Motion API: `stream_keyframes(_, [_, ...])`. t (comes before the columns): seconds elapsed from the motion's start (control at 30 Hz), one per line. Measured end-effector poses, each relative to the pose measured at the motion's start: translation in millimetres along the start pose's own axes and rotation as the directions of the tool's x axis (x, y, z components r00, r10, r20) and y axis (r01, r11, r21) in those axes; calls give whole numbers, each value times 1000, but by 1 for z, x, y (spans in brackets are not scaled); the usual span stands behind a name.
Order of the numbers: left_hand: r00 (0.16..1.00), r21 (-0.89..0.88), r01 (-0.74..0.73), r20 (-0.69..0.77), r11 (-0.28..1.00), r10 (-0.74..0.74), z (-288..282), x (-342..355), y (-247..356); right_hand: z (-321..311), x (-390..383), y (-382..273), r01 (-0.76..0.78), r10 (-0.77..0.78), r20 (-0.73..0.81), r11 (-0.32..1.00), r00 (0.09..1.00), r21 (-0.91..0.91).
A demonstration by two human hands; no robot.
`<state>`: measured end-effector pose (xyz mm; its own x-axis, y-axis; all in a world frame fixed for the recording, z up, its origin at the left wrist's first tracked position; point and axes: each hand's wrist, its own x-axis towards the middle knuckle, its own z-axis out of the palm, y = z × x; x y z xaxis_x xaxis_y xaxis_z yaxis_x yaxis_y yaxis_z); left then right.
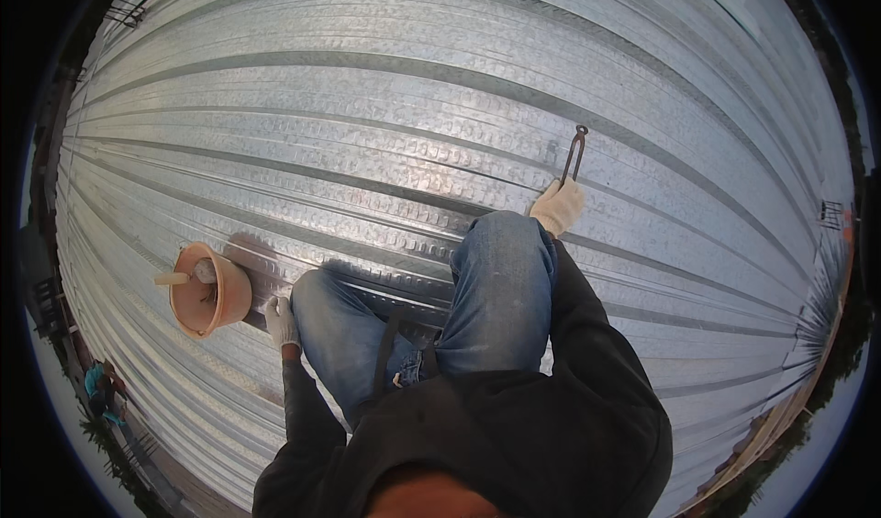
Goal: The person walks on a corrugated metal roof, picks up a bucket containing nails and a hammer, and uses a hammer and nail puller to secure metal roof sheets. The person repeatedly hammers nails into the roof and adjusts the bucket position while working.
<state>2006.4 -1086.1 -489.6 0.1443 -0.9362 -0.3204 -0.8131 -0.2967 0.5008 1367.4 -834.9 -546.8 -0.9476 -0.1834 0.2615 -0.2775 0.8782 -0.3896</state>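
Note:
My right hand (558, 208), in a pale work glove, is closed around the handles of rusty pincers (574, 154). Their small rounded head points away from me, over the ribbed metal decking. My left hand (281, 323), in a greyish glove, is low beside my left knee, close to an orange plastic bucket (237, 300). Its fingers look slightly apart, with nothing visible in them. In the bucket are a whitish rounded lump (204, 270) and some dark thin pieces I cannot make out. A pale handle (172, 279) sticks out over the bucket's left rim.
Galvanised decking (385, 105) with raised ribs spreads all around me. A bundle of thin rods (817, 321) lies at the right edge. Another person (105, 391) in blue-green clothing is at the far left, past the decking's edge. Dark bars (124, 11) stick up at the upper left.

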Motion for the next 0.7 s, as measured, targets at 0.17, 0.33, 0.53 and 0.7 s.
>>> stream_keyframes(0.17, [894, 181, -445, 29, 877, 448, 70, 116, 139, 1, 2, -10, -44, 45, -93, 999, 995, 10])
stream_keyframes(0.33, [842, 160, -526, 238, 835, 485, 182, 148, 267, -10, 8, -8, -78, 78, 0, 993, 997, 88])
stream_keyframes(0.53, [850, 135, -460, -218, 878, 479, 242, 144, 261, -10, 18, -8, -80, 79, 8, 991, 997, 112])
stream_keyframes(0.7, [907, -247, -404, 13, 881, 420, 226, 166, 263, -9, 24, -11, -104, 101, 57, 993, 993, 59])
